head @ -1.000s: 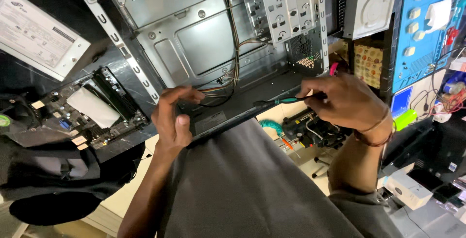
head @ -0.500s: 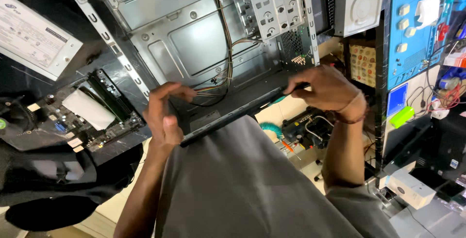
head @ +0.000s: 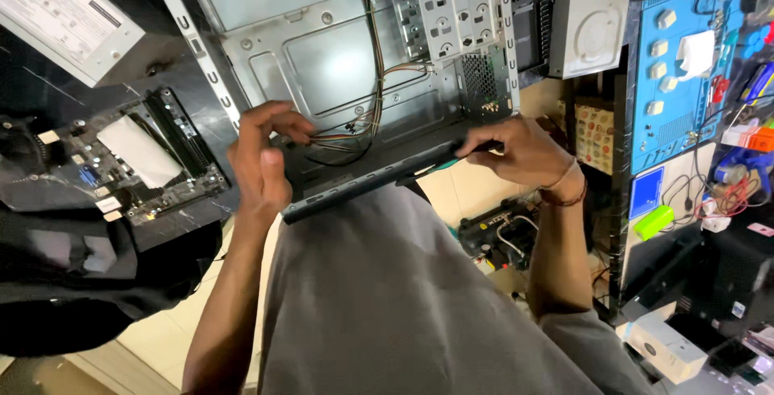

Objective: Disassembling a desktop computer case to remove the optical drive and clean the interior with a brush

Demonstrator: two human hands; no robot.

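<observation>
The open computer case lies on its side before the person, its dark lower edge toward the body. The left hand curls around that edge at its left end, fingers bent over into the case near a bundle of coloured wires. The right hand grasps the same edge at its right end. A motherboard lies just left of the case, and a blue mat stands well to the right.

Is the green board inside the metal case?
No, the board lies outside the case, on the dark surface to its left.
</observation>
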